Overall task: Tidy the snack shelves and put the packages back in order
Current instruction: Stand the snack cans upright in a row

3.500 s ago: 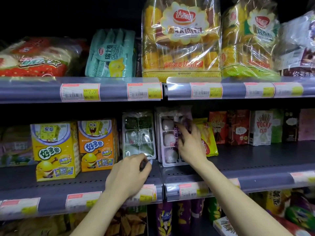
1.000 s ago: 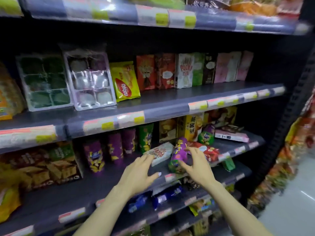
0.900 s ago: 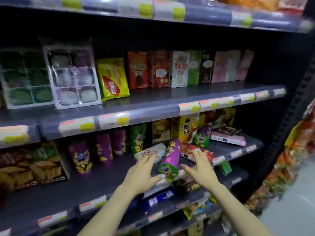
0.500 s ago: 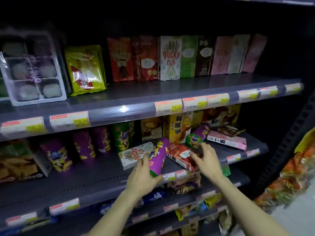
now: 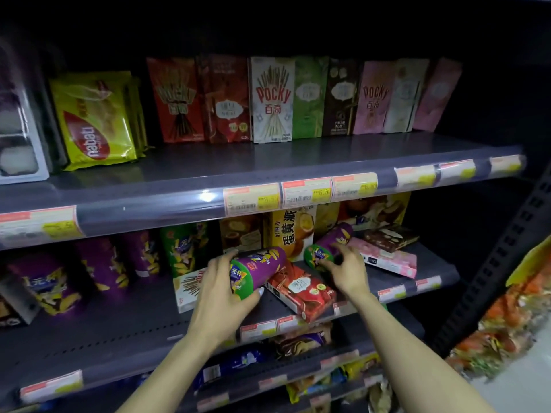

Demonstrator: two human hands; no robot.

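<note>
Shelves (image 5: 185,201) of snack boxes, dim shop aisle.

Dim, heavily shadowed shelving with glare on the shelf edge strip (image 5: 205,195), soft blur and wide-angle bending at edges.

1. Dark grey metal shelving (image 5: 298,156) fills the view in tiers, each front edge carrying a clear strip (image 5: 179,201) with pink-and-yellow price labels (image 5: 307,192)
2. The back of the unit is black and dim
3. A perforated dark upright (image 5: 507,251) runs diagonally at right
4. A pale floor (image 5: 524,389) shows at bottom right
5. A light glints on the strip
</note>
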